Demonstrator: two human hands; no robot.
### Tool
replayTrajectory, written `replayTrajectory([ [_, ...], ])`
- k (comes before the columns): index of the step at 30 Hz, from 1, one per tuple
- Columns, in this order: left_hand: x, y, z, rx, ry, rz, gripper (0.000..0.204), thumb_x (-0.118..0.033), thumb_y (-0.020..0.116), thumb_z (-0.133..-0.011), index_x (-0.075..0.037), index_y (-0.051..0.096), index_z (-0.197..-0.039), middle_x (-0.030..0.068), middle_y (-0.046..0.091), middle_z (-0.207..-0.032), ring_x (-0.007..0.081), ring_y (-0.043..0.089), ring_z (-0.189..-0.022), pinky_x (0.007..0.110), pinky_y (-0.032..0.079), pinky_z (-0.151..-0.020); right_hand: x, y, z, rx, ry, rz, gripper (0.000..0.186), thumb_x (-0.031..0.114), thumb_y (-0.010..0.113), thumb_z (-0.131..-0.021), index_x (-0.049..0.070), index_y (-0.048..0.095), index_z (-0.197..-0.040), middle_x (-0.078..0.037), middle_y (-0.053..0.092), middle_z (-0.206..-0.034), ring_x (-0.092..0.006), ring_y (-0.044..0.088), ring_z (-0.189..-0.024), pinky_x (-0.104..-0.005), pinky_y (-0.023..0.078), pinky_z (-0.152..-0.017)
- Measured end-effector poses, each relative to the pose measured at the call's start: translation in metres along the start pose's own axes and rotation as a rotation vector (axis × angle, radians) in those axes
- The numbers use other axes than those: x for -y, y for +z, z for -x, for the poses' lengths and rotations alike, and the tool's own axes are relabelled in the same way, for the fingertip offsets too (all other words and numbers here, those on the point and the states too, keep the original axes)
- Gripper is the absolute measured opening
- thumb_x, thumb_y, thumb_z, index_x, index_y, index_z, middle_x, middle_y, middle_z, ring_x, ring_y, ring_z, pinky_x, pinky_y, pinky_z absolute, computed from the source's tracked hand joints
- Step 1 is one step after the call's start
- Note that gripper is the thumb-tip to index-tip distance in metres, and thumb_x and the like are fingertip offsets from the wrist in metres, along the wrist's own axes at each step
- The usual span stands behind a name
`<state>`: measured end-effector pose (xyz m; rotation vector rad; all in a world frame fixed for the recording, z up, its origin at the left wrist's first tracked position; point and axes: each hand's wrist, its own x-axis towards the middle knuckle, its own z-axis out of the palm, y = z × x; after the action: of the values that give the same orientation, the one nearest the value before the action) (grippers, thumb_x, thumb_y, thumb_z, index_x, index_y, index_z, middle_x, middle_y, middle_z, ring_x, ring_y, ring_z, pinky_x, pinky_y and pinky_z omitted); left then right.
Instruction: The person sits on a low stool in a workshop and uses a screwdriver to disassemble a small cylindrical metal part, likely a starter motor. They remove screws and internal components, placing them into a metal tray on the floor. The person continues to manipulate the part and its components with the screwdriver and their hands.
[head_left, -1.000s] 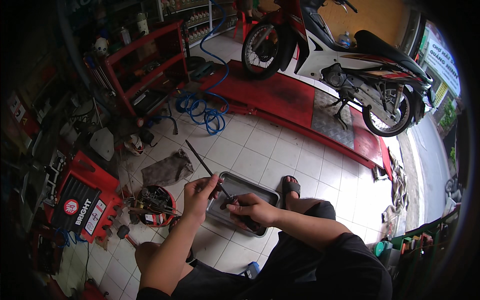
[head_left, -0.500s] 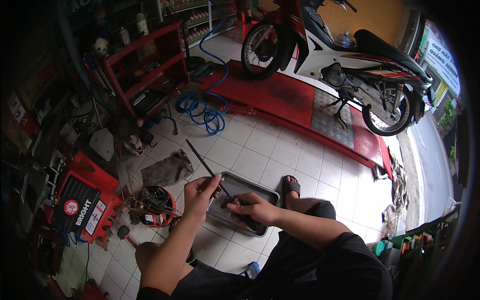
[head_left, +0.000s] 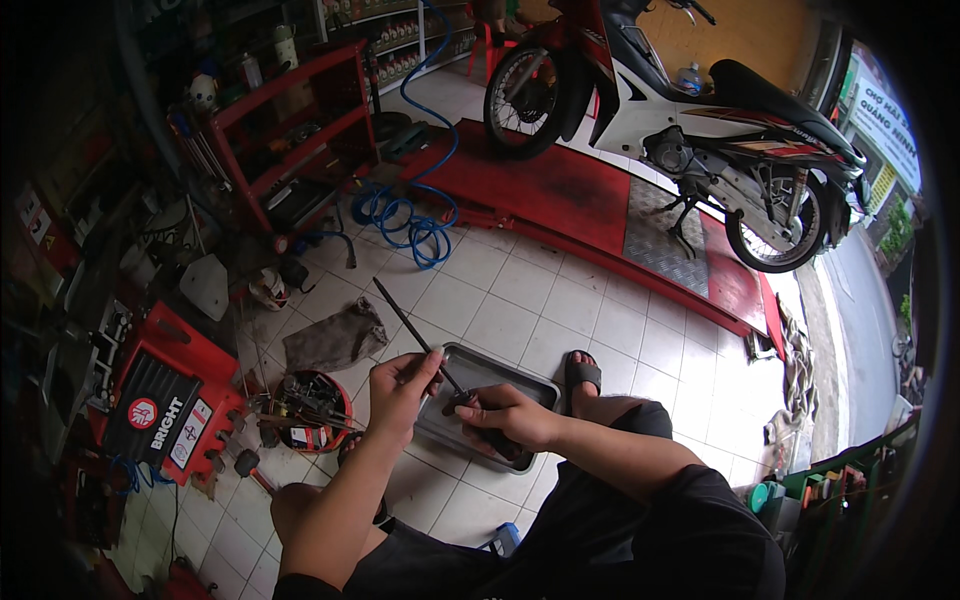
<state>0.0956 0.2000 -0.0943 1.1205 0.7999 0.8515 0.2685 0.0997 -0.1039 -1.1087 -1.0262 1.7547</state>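
Observation:
A long, thin dark rod (head_left: 402, 312) slants over a grey metal tray (head_left: 492, 372) on the floor in front of me. Its free tip points up and to the left. My left hand (head_left: 403, 388) pinches the rod around its middle, thumb and fingers closed. Lower down, my right hand (head_left: 512, 418) is wrapped around the rod's other end, with the thumb lying along it. A thicker dark part shows beneath the right fingers; the hand hides most of it, so its shape is unclear. Both hands are above the tray.
A red tub of tools (head_left: 318, 410) and a grey rag (head_left: 335, 335) lie left of the tray. Further left is a red-and-black machine (head_left: 160, 400). A motorcycle (head_left: 690, 150) stands on a red lift platform (head_left: 560, 205) ahead. Coiled blue hose (head_left: 420, 235) rests beside a red shelf (head_left: 290, 150).

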Motion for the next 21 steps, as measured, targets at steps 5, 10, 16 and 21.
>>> replayTrajectory([
  [5,0.0,-0.002,0.001,-0.003,0.001,-0.004,0.025,-0.024,0.071,-0.095,0.0,0.073,-0.089,0.0011,0.065,-0.073,0.0084,0.055,-0.063,0.024,0.04,-0.062,0.004,0.003,0.001,-0.003,0.014,0.014,0.031,0.032,0.057,-0.104,0.005,0.054,-0.09,-0.005,0.059,-0.061,-0.0097,0.047,-0.038,-0.0247,0.035,-0.035],
  [10,0.001,-0.001,0.001,0.017,-0.018,0.02,0.028,-0.027,0.071,-0.096,0.0,0.073,-0.089,0.0014,0.065,-0.073,0.0083,0.055,-0.063,0.023,0.042,-0.061,0.006,0.002,0.003,-0.002,0.023,0.019,0.031,0.033,0.057,-0.103,0.005,0.054,-0.09,-0.005,0.059,-0.061,-0.0097,0.048,-0.039,-0.0244,0.035,-0.036],
  [16,0.004,-0.002,0.0,0.013,-0.034,0.028,0.028,-0.027,0.071,-0.096,0.0,0.073,-0.089,0.0015,0.066,-0.074,0.0087,0.056,-0.063,0.023,0.042,-0.061,0.0,-0.001,0.0,-0.005,-0.007,0.013,0.03,0.032,0.057,-0.104,0.005,0.055,-0.091,-0.005,0.06,-0.062,-0.0095,0.049,-0.04,-0.024,0.035,-0.036],
  [21,0.003,-0.002,0.0,0.018,-0.025,0.01,0.027,-0.026,0.071,-0.096,0.0,0.073,-0.089,0.0018,0.066,-0.075,0.0086,0.056,-0.063,0.023,0.042,-0.062,-0.002,-0.001,-0.001,-0.002,-0.025,0.0,0.03,0.031,0.056,-0.104,0.004,0.054,-0.09,-0.004,0.06,-0.062,-0.0094,0.049,-0.04,-0.0238,0.036,-0.036],
])
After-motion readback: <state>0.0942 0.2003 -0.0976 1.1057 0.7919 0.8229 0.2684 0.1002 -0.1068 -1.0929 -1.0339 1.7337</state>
